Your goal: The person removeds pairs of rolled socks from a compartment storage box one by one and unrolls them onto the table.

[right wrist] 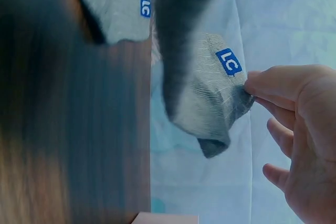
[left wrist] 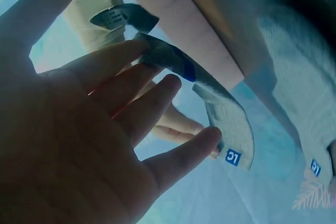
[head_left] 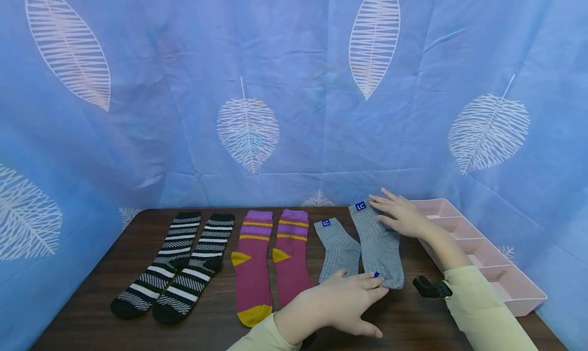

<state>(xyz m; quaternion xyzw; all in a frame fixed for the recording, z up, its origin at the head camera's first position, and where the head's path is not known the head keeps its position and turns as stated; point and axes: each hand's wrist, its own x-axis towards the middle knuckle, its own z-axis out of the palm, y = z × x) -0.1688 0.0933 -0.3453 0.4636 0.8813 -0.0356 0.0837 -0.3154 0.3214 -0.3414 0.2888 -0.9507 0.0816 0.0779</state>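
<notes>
A grey ribbed ankle sock (head_left: 377,241) with a blue LC label is held up in front of the backdrop. My right hand (head_left: 401,216) pinches the edge of its cuff, as the right wrist view shows, with the other fingers spread. My left hand (head_left: 337,302) is at the toe end, fingers extended and apart; their tips overlap or touch the sock (left wrist: 228,116) in the left wrist view, and firm contact is hard to tell. Left of this sock lies the matching grey sock (head_left: 337,249), its toe partly hidden behind my left hand.
Magenta socks (head_left: 252,274) with yellow heels lie left of the grey ones. Black-and-white striped socks (head_left: 193,279) lie farther left on the dark wooden table (head_left: 96,295). A pink compartment tray (head_left: 528,307) stands at the right edge. Blue leaf-patterned cloth (head_left: 294,126) hangs behind.
</notes>
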